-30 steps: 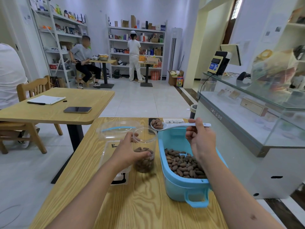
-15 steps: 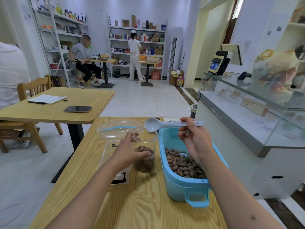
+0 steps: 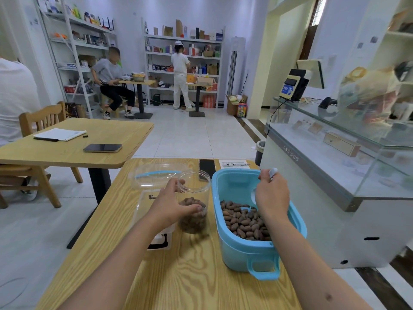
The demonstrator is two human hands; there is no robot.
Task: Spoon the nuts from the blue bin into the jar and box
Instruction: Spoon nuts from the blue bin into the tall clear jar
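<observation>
The jar (image 3: 194, 199) is taken as the landmark, upright on the wooden table (image 3: 190, 278) and partly filled with nuts. Just to its left lies the clear box (image 3: 156, 182). The jar is gripped by the left hand (image 3: 173, 205) — fingers curled round its side. Just right of the jar stands the blue bin (image 3: 252, 249), where the nuts (image 3: 242, 222) are heaped. Above them a white spoon (image 3: 271, 173) is clasped in the closed right hand (image 3: 271, 194), its bowl largely hidden.

A phone (image 3: 102, 148) and notebook (image 3: 60, 134) lie apart
</observation>
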